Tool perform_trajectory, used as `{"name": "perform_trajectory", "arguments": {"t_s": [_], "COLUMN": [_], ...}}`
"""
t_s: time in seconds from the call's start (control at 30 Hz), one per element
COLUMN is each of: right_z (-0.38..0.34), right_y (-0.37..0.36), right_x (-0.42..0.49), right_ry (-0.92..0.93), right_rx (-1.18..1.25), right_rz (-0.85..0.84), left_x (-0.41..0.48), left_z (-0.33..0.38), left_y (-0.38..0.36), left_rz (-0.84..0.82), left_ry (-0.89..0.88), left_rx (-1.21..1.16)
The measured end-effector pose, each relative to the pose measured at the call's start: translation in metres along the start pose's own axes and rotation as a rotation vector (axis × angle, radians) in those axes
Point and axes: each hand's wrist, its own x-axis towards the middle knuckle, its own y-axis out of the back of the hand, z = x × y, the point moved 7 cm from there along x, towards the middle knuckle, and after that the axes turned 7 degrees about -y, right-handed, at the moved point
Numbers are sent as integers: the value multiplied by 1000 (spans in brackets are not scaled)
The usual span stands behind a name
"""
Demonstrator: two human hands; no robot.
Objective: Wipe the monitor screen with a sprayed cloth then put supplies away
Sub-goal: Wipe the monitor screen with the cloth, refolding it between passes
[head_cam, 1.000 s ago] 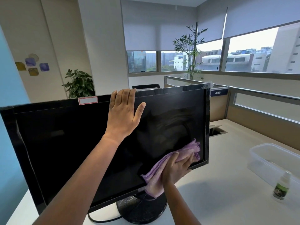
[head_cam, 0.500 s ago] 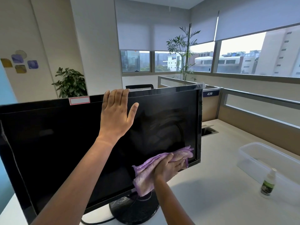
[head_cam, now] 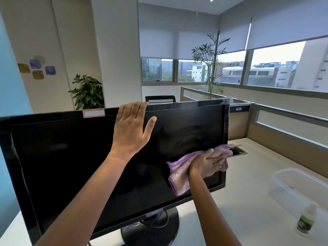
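Note:
A black monitor point(head_cam: 71, 166) stands on its round base on the white desk point(head_cam: 248, 183). My left hand point(head_cam: 132, 128) rests over the monitor's top edge, fingers hooked behind the bezel, thumb spread on the screen. My right hand point(head_cam: 207, 163) presses a purple cloth point(head_cam: 179, 172) flat against the lower right part of the screen, near the right bezel. A small spray bottle point(head_cam: 306, 221) with a green label stands upright on the desk at the right, beside a clear plastic bin point(head_cam: 291, 181).
A cable port opening point(head_cam: 237, 151) is cut into the desk behind the monitor's right edge. Low partition walls point(head_cam: 287, 132) bound the desk at the back and right. A cable runs from the monitor base point(head_cam: 150, 228).
My right hand has slid the cloth up and to the right along the screen's lower right area. The left hand stays on the top edge. The camera has tilted up slightly.

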Motion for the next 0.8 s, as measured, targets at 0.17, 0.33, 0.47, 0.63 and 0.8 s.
{"name": "perform_trajectory", "arguments": {"t_s": [0.17,0.33,0.47,0.63,0.8], "right_z": [-78,-95,-68,-75,-107], "right_y": [-23,-50,-57,-49,-36], "right_x": [-50,-131,-178,-160,-87], "right_ry": [434,905,1364,1865,1987], "right_rx": [-24,-177,-302,-441,-532], "right_rz": [-115,-309,-389,-293,-145], "left_x": [1,5,10,11,11], "left_z": [-1,-3,-2,2,2], "left_y": [2,11,18,21,18], "left_rz": [14,69,86,91,99], "left_ry": [15,28,12,7,45], "left_rx": [-43,-128,-190,-173,-183]}}
